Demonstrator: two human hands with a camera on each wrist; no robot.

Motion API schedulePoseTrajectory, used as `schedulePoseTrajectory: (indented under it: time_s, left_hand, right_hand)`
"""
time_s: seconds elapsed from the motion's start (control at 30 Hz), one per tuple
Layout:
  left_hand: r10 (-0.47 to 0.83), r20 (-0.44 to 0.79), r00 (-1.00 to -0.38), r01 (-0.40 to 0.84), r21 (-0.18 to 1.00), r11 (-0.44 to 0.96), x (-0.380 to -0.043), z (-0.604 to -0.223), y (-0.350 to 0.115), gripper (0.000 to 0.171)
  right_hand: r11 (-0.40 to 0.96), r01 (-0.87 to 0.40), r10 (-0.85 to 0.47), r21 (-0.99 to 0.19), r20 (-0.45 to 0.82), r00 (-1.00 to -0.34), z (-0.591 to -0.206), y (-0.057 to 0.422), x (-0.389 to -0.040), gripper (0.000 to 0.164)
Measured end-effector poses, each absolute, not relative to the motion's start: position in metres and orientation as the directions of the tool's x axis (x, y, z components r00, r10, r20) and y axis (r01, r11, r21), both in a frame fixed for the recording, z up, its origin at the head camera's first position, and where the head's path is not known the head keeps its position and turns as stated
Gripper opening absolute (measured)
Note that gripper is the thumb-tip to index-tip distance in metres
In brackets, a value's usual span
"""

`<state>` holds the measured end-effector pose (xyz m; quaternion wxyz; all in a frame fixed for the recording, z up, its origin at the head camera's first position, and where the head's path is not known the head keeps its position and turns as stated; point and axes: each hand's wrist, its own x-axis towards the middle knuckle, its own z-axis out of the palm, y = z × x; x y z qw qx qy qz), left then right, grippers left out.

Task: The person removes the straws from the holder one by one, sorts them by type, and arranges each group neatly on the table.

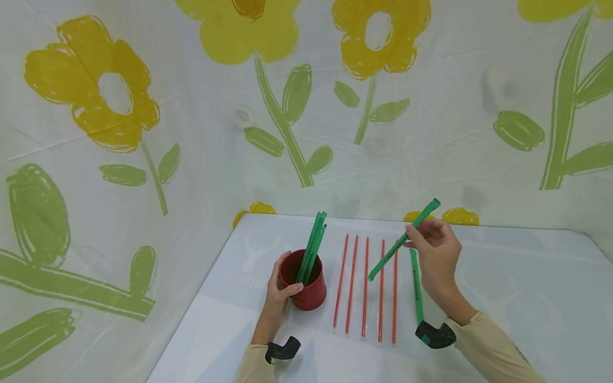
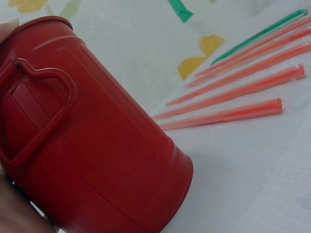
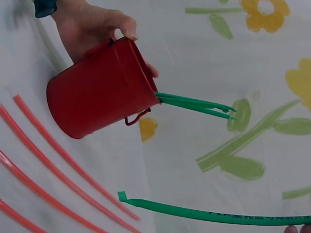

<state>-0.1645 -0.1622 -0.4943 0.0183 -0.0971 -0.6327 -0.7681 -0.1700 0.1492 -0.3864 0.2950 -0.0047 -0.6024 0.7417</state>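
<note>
A white surface (image 1: 503,276) sits before a flower-printed cloth backdrop (image 1: 191,133). The left hand (image 1: 280,295) has its grip wrapped round a red cup (image 1: 308,290) holding green straws (image 1: 313,244). Right of the cup lie five red straws (image 1: 366,287); beyond them, the right hand (image 1: 433,255) pinches a green straw (image 1: 399,242) in the air, another green straw (image 1: 416,287) lying beneath.

Bare table (image 1: 517,287) lies open rightward; red straws (image 1: 366,287) and the red cup (image 1: 306,282) crowd the left.
</note>
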Motion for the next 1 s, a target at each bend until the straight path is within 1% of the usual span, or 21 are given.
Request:
schedulePoseTrajectory:
  time_s: [0.17, 0.37, 0.47, 0.5, 0.6, 0.67, 0.7, 0.73, 0.87, 1.0]
  left_hand:
    - [0.092, 0.166, -0.982, 0.146, 0.971, -0.188, -0.165, -0.494, -0.162, 0.081]
    - [0.094, 0.173, -0.98, 0.153, 0.97, -0.191, -0.164, -0.494, -0.162, 0.08]
    - [0.101, 0.182, -0.978, 0.158, 0.965, -0.21, -0.164, -0.495, -0.162, 0.076]
    - [0.104, 0.184, -0.977, 0.159, 0.964, -0.214, -0.164, -0.495, -0.162, 0.075]
    - [0.11, 0.191, -0.975, 0.164, 0.962, -0.219, -0.164, -0.495, -0.163, 0.073]
    - [0.111, 0.192, -0.975, 0.165, 0.963, -0.215, -0.164, -0.496, -0.163, 0.074]
    - [0.11, 0.191, -0.975, 0.164, 0.963, -0.215, -0.164, -0.496, -0.163, 0.074]
    - [0.111, 0.192, -0.975, 0.165, 0.963, -0.215, -0.164, -0.496, -0.163, 0.075]
    - [0.11, 0.187, -0.976, 0.161, 0.963, -0.216, -0.164, -0.496, -0.163, 0.076]
    - [0.106, 0.18, -0.978, 0.155, 0.965, -0.211, -0.164, -0.496, -0.163, 0.075]
  right_hand:
    - [-0.15, -0.381, 0.467, -0.912, 0.275, -0.841, -0.389, 0.158, -0.17, 0.021]
    - [-0.203, -0.276, 0.495, -0.939, 0.145, -0.857, -0.391, 0.172, -0.171, 0.025]
    - [-0.193, -0.259, 0.502, -0.946, 0.131, -0.855, -0.397, 0.18, -0.172, 0.026]
    - [-0.216, -0.279, 0.495, -0.936, 0.142, -0.857, -0.402, 0.184, -0.173, 0.025]
    - [-0.185, -0.243, 0.502, -0.952, 0.121, -0.857, -0.407, 0.19, -0.174, 0.026]
    - [-0.202, -0.204, 0.501, -0.958, 0.077, -0.862, -0.407, 0.194, -0.174, 0.027]
    - [-0.203, -0.178, 0.498, -0.963, 0.055, -0.866, -0.407, 0.196, -0.174, 0.028]
    - [-0.181, -0.126, 0.502, -0.975, 0.019, -0.865, -0.403, 0.195, -0.173, 0.029]
    - [-0.193, -0.035, 0.476, -0.98, -0.062, -0.878, -0.405, 0.203, -0.173, 0.031]
    - [-0.129, -0.014, 0.461, -0.992, -0.048, -0.886, -0.425, 0.219, -0.182, 0.033]
